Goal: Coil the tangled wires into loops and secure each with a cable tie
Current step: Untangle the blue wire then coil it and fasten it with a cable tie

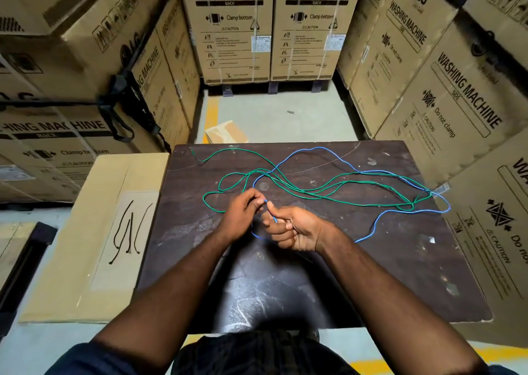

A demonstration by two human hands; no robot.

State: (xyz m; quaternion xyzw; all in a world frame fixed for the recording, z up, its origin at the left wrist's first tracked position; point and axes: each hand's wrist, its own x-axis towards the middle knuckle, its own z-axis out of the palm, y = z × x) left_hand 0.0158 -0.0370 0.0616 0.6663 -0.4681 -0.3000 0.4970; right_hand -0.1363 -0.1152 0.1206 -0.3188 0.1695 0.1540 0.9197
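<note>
A blue wire (380,220) and a green wire (323,191) lie tangled across the dark table (400,274), crossing each other near the middle and at the right edge. My right hand (291,229) grips the blue wire near its end, fingers curled round it. My left hand (243,214) pinches the same blue wire just to the left, close to its tip. A short blue loop hangs below both hands. Several black cable ties (127,231) lie on a flat cardboard sheet (85,260) left of the table.
Tall washing machine cartons (237,28) wall in the space on the left, back and right. A small cardboard box (225,131) sits on the floor beyond the table. A black strap (123,108) hangs from the left cartons.
</note>
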